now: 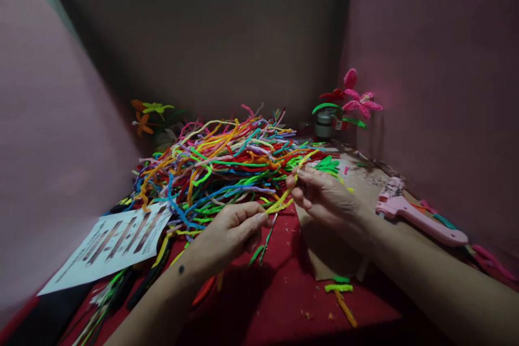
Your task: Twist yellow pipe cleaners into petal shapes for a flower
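A yellow pipe cleaner [279,205] stretches between my two hands above the red cloth. My left hand [239,224] pinches its lower end between thumb and fingertips. Higher up and to the right, my right hand [320,192] grips the same strand, whose free end slants up past the fingers. Near the left fingertips the yellow strand looks doubled. Right behind the hands lies a large heap of pipe cleaners [227,162] in many colours. A thin stem with green pieces [259,254] lies on the cloth below my left hand.
A pink glue gun [421,216] lies on cardboard [324,248] at the right. A printed sheet [113,238] is at the left. Pink flowers [360,100] stand in a grey pot [323,125] at the back right, orange flowers [142,123] at the back left. Cut pieces [339,287] lie in front.
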Demonstrator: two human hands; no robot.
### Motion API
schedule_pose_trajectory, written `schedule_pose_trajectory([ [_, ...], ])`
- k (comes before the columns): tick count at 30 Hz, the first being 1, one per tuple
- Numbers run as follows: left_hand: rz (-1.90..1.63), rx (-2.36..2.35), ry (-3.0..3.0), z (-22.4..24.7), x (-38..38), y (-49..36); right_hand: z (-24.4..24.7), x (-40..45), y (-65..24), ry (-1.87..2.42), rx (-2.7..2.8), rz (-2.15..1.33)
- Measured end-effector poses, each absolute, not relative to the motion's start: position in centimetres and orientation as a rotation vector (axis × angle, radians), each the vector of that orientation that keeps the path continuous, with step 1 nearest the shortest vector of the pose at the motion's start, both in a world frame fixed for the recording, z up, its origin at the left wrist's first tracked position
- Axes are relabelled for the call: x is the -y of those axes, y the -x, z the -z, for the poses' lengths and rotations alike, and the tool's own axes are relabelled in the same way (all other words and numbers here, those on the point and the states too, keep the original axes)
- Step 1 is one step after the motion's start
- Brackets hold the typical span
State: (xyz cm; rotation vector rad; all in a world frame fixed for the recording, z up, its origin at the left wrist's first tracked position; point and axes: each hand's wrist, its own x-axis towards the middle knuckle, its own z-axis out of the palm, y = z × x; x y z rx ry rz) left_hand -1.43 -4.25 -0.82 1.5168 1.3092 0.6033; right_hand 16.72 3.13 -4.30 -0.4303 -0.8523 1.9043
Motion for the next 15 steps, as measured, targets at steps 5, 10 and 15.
schedule_pose_trajectory([
  [5, -0.602, -1.451, -1.502, 0.3, 6.8, 5.7, 3.4, -3.9, -17.9, 0.509, 0.640, -1.987],
  [10, -0.481, -1.852, -1.847, 1.8, 9.1, 9.6, 3.9, -3.9, -18.0, 0.542, 0.577, -2.195],
  [15, -0.127, -2.123, -2.103, 4.4, 9.9, 9.8, 4.7, -3.3, -17.3, 0.483, 0.699, -2.256],
])
